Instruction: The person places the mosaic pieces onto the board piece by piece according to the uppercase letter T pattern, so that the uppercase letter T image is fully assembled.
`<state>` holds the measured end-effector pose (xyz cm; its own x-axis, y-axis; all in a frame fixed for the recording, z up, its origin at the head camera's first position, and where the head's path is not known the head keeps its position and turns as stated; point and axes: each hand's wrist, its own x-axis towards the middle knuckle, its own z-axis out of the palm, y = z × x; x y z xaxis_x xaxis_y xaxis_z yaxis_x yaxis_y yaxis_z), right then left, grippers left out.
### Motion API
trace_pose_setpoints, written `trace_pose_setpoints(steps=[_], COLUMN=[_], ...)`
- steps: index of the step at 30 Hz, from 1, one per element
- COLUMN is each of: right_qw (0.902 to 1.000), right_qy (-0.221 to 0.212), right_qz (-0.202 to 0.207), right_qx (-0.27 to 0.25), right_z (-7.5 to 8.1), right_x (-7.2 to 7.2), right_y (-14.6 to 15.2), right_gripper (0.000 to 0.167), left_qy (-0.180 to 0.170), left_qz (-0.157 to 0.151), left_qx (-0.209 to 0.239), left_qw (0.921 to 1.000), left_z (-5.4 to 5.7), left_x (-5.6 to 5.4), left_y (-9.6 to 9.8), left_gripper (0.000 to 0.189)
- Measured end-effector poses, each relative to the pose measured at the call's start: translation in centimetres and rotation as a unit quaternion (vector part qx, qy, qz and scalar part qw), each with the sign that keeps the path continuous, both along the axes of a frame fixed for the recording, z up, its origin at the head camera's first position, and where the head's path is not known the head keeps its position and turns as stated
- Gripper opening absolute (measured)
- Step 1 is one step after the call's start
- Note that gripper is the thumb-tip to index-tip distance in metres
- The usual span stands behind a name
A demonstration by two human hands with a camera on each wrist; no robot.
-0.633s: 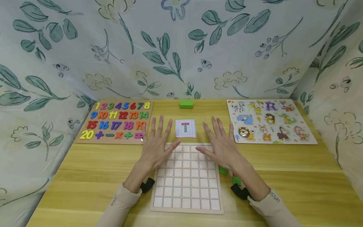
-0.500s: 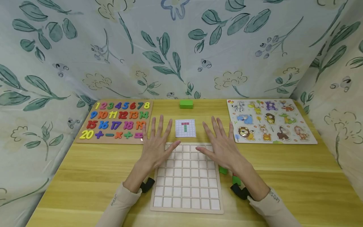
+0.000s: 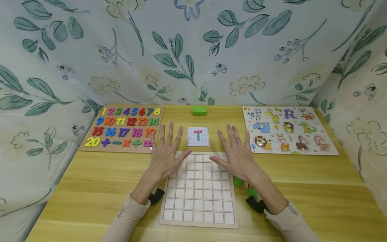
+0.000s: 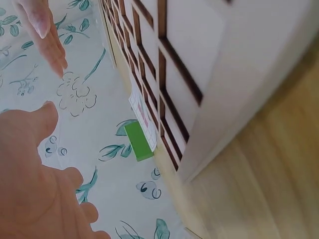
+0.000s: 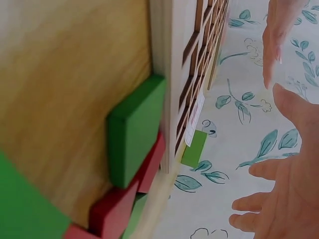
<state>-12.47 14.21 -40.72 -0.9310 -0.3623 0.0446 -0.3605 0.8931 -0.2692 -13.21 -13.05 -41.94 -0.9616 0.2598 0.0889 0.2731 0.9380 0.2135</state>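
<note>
Above the upper left corner of the wooden grid board (image 3: 198, 194) I see my left hand (image 3: 164, 158), palm down, fingers straight and spread. My right hand (image 3: 238, 158) mirrors it over the upper right corner. Both wrist views show the hands raised off the board, holding nothing. The board's cells hold no blocks. Between my fingertips lies a white card (image 3: 198, 136) printed with a red and green T on a grid. Beside the board's right edge, partly under my right forearm, are several blocks; the right wrist view shows a green block (image 5: 134, 132) and a red block (image 5: 113, 211) among them.
A green block (image 3: 199, 111) stands at the table's back edge. A number puzzle board (image 3: 86, 148) lies at the back left, an animal puzzle board (image 3: 329, 151) at the back right. Floral cloth (image 3: 193, 50) hangs behind and at both sides of the wooden table (image 3: 90, 191).
The head view has shifted very slightly. Both hands keep the same spread pose, and the board, card and blocks stay where they were.
</note>
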Motion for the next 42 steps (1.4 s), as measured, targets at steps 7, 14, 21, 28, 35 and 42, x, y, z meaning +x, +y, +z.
trace_pose_setpoints(steps=[7,14,21,28,35,42], right_qw=[1.0,0.9999,0.999,0.9813,0.9645,0.9492], right_qy=[0.004,-0.003,-0.029,-0.106,-0.13,-0.159], right_qz=[-0.008,-0.009,-0.008,0.009,0.001,-0.01], right_qx=[-0.004,-0.011,-0.034,-0.16,-0.23,-0.272], right_z=[0.2,0.8,1.5,1.8,1.4,0.3], right_x=[0.2,1.1,2.2,2.4,2.7,2.7], right_y=[0.9,2.1,4.0,6.2,7.9,9.3], right_gripper=[0.096,0.095,0.094,0.083,0.063,0.054], left_qy=[-0.054,-0.138,-0.252,-0.285,-0.283,-0.277], left_qz=[-0.018,-0.067,-0.119,-0.155,-0.18,-0.183], left_qx=[0.053,0.16,0.225,0.213,0.185,0.155], left_qw=[0.997,0.9751,0.9335,0.9214,0.9237,0.9305], left_z=[0.1,-0.2,-1.0,-1.8,-2.0,-2.0], left_x=[0.5,2.1,2.9,2.9,3.0,3.1], left_y=[-1.7,-4.9,-7.1,-8.1,-8.4,-8.2], left_gripper=[0.087,0.091,0.093,0.107,0.128,0.146])
